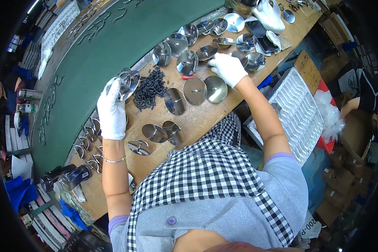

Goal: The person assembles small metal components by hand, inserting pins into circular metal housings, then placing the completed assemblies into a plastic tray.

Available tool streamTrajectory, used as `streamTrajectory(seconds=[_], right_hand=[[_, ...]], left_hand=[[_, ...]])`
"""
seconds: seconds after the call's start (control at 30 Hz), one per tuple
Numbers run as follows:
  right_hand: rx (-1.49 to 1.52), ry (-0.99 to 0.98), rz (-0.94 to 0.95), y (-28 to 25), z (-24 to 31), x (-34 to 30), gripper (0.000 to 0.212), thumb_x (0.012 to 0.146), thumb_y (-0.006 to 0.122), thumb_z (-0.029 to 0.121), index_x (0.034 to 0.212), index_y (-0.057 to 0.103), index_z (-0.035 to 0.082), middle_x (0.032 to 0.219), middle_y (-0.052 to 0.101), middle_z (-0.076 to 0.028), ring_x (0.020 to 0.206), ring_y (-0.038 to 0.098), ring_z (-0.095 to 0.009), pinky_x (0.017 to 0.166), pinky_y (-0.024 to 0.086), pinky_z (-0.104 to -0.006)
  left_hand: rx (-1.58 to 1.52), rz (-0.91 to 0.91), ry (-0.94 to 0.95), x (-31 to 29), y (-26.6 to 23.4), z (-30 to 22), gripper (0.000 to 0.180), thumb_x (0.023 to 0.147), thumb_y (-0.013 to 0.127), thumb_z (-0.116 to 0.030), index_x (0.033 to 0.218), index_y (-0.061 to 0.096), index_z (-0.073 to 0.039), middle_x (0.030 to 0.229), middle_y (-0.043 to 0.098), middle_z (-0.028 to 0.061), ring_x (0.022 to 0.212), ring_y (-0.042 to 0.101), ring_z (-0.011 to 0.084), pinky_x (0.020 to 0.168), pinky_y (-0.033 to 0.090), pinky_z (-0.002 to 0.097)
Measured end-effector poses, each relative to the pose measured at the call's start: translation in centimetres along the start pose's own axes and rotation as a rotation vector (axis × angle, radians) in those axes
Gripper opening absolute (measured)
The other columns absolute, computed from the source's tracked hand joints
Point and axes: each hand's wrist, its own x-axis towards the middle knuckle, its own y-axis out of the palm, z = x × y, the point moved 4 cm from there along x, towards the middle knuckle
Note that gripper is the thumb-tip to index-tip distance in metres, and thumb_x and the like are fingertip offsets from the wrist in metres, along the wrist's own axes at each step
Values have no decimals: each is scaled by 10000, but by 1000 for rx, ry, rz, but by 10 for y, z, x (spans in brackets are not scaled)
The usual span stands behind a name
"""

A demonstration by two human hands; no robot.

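Note:
My left hand, in a white glove, is closed around a few shiny round metal discs held together above the bench's left part. Farther right, my white-gloved right hand reaches over the bench with its fingers drawn together beside a domed disc. What those fingertips grip, if anything, is hidden. Small black cylindrical pieces lie heaped between the hands. Several more discs surround them, among them one with a slotted centre and one bearing a curved handle.
A green conveyor belt curves past the far side, with bent metal hooks on it. Metal handles stand at the bench's left end. A phone-like black object lies at back right. A white ribbed tray sits right.

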Motion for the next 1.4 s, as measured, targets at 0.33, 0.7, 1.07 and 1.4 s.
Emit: streamTrajectory(seconds=[0.33,0.7,1.07,1.4], right_hand=[[-191,-37,18,-10,13,-4,113,820,517,125,840,611,65,833,616,-127,776,630,-286,637,522,-400],[360,266,-314,-71,16,-5,197,798,607,132,954,620,13,804,650,-172,716,638,-307,638,501,-379],[804,143,-196,-80,99,35,229,882,465,146,1030,565,3,771,662,-184,692,669,-292,647,514,-363],[1058,119,-38,-75,120,51,343,859,641,266,1103,625,27,835,672,-109,744,595,-140,693,477,-280]], left_hand=[[-71,60,-18,1,-8,3,218,928,582,-175,1047,618,4,1032,642,66,957,584,149,935,438,329],[-128,-10,-72,-2,18,-7,236,911,620,-186,1013,630,27,919,621,63,846,576,138,813,468,292],[-38,-33,-75,-8,24,-21,246,906,630,-191,1011,631,31,867,623,56,811,566,129,780,458,281],[-24,-13,-105,-12,24,-25,252,903,631,-187,1043,629,22,933,632,58,874,577,129,844,458,289]])
